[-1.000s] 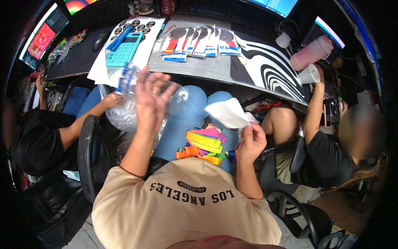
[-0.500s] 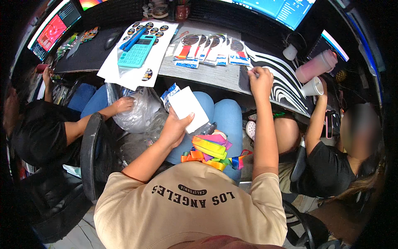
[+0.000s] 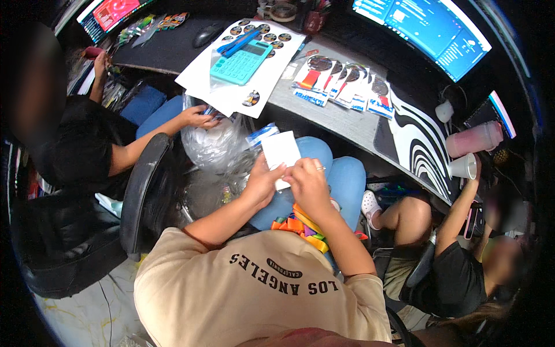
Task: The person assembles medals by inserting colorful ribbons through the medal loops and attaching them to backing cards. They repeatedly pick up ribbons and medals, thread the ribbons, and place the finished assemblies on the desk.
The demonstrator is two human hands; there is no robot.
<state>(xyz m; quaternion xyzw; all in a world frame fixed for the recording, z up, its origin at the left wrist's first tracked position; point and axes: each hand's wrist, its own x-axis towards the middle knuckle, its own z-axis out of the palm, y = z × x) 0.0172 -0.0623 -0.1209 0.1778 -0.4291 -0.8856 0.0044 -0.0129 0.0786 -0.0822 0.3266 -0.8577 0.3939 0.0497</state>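
Dark desk (image 3: 341, 118) curves across the top of my view, with two lit screens behind it, one at the far left (image 3: 113, 13) and one at the upper right (image 3: 425, 29).

At the centre, both of my hands meet on one white card (image 3: 281, 155), which stands over my lap in blue jeans (image 3: 347, 176). My left hand (image 3: 263, 180) pinches the card's lower left edge, fingers curled tight against it. My right hand (image 3: 309, 184) closes on the lower right edge, thumb and fingertips pressed together on it; a ring shows on one finger. Neither hand is spread at all.

Just below my hands, one bundle of coloured ribbons (image 3: 303, 226) lies on my lap, in orange, yellow, green and purple. To the left of the card, a clear plastic bag (image 3: 214, 144) bulges beside my knee, and another person's hand (image 3: 199, 117) reaches into its top.

On the desk I count one teal calculator (image 3: 241, 62) on white sheets (image 3: 231, 92), with a blue pen (image 3: 238, 43) touching its upper edge. Right of that lies a fanned row of about six small packets (image 3: 341, 87). At the desk's right end stand one pink bottle (image 3: 475, 139) and one white cup (image 3: 464, 166), which a second person's hand touches.
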